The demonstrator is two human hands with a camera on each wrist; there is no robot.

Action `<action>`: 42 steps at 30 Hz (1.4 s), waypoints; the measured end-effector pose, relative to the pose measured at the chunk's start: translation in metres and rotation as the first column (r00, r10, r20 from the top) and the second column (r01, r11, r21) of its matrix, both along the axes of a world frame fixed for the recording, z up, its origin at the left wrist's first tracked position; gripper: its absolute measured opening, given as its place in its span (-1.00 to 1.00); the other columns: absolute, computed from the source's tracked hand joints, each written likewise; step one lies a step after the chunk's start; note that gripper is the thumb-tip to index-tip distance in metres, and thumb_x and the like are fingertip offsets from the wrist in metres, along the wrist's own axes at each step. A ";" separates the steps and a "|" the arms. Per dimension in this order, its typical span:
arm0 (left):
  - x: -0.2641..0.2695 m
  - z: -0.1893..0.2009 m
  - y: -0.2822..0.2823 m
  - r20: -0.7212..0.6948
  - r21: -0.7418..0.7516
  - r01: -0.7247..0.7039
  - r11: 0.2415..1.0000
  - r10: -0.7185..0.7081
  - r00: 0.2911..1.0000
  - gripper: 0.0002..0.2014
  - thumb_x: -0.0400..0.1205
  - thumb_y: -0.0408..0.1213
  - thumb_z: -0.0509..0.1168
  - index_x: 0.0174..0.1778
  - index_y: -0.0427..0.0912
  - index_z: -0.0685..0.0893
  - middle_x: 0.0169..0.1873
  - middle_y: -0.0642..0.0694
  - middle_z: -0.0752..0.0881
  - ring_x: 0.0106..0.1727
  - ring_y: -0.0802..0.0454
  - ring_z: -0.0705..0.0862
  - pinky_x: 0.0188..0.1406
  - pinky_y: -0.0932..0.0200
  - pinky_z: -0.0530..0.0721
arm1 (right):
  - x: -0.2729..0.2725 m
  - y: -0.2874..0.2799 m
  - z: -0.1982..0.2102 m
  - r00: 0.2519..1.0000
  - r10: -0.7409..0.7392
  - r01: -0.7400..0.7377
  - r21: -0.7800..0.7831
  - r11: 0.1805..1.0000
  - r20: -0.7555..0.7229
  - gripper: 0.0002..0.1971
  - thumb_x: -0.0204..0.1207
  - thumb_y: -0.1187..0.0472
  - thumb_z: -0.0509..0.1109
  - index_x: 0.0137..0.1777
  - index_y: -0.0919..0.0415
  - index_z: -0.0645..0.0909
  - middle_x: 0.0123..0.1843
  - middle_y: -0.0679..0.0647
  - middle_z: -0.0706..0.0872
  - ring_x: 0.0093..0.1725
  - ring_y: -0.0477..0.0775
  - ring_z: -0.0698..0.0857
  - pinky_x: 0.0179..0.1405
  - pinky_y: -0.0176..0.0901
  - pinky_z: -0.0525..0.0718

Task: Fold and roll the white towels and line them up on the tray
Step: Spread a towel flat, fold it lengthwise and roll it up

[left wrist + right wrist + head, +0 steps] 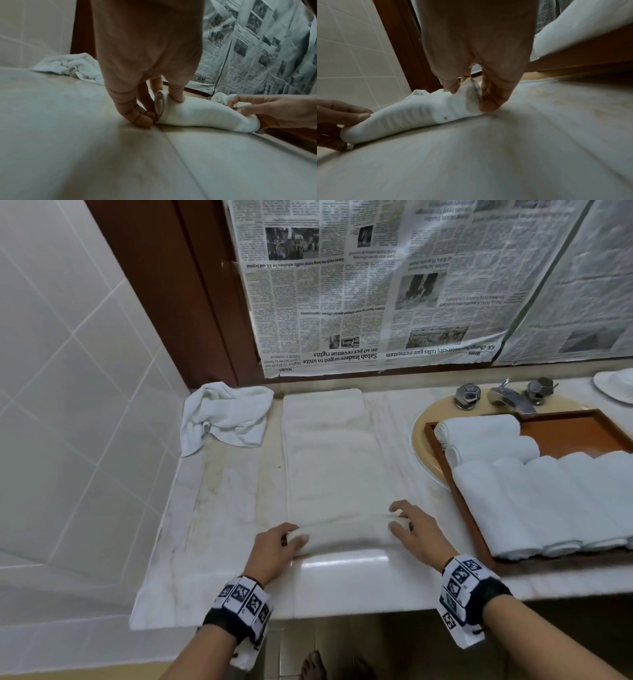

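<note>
Two hands work one folded white towel (334,460) that lies flat on a pale marble counter (226,508), running from the middle of the head view toward 12 o'clock. Its near end is rolled into a short tube at about 6 o'clock. The left hand (274,549) grips the tube's left end, thumb on top and fingers (142,119) curled against the spiral edge, as the left wrist view shows. The right hand (416,534) grips the right end the same way, its fingers (491,97) pressed to the counter beside the roll's end face.

At 3 o'clock a brown wooden tray (568,433) rests over a beige sink (419,436). It holds several rolled towels (534,501): two lie crosswise at the far side, and a row of others lies side by side, touching, nearer the person.

At 10 o'clock a crumpled towel (224,419) lies loose at the counter's far left corner. At 2 o'clock a metal tap (507,397) stands behind the sink. Newspaper (394,278) covers the wall from 12 to 2 o'clock, and white tiles (68,364) fill the left wall. A bare foot (311,666) shows on the floor at 6 o'clock.
</note>
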State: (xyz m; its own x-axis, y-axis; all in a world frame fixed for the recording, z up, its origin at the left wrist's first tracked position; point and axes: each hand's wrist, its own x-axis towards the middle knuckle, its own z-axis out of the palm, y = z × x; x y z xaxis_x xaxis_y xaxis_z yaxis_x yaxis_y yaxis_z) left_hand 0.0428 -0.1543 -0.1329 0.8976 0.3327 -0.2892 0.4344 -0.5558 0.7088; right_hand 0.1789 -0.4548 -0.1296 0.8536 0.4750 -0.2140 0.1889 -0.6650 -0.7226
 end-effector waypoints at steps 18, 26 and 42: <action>0.000 -0.013 -0.038 0.095 0.586 0.108 0.803 -0.200 0.975 -0.51 0.43 0.12 0.46 0.21 0.00 0.62 0.15 0.00 0.61 0.10 -0.15 0.55 -0.14 -0.06 0.64 | 0.006 0.017 -0.010 0.841 0.392 -0.229 -0.413 0.882 0.372 -0.73 0.43 0.07 0.34 0.00 0.24 0.67 0.02 0.07 0.62 0.04 0.17 0.62 -0.19 -0.05 0.62; 0.017 0.002 0.002 -0.086 0.155 0.195 0.969 -0.183 0.979 -0.54 0.45 0.17 0.46 0.27 0.19 0.70 0.12 0.15 0.72 0.17 0.09 0.63 0.19 0.18 0.55 | 0.015 0.002 0.006 0.978 0.207 -0.204 -0.091 0.975 0.021 -0.69 0.64 0.08 0.34 0.35 0.04 0.58 0.07 -0.11 0.66 0.10 -0.01 0.64 0.06 -0.24 0.51; 0.014 -0.001 -0.013 0.061 0.067 -0.157 0.985 0.153 0.986 -0.57 0.66 0.09 0.34 0.43 0.08 0.53 0.08 -0.08 0.62 0.02 0.02 0.64 0.04 0.17 0.53 | 0.011 0.005 -0.013 0.869 0.351 -0.260 -0.280 0.924 0.350 -0.50 0.51 -0.03 0.44 0.40 0.17 0.59 0.32 0.04 0.56 0.27 0.11 0.56 0.04 -0.05 0.66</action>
State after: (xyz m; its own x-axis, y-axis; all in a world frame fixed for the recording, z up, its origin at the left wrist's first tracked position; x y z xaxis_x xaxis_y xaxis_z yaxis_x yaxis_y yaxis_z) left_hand 0.0571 -0.1670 -0.1335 0.8472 0.4875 -0.2112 0.4808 -0.5346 0.6949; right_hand 0.1899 -0.4501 -0.1430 0.7081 0.7056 -0.0259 0.6417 -0.6584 -0.3934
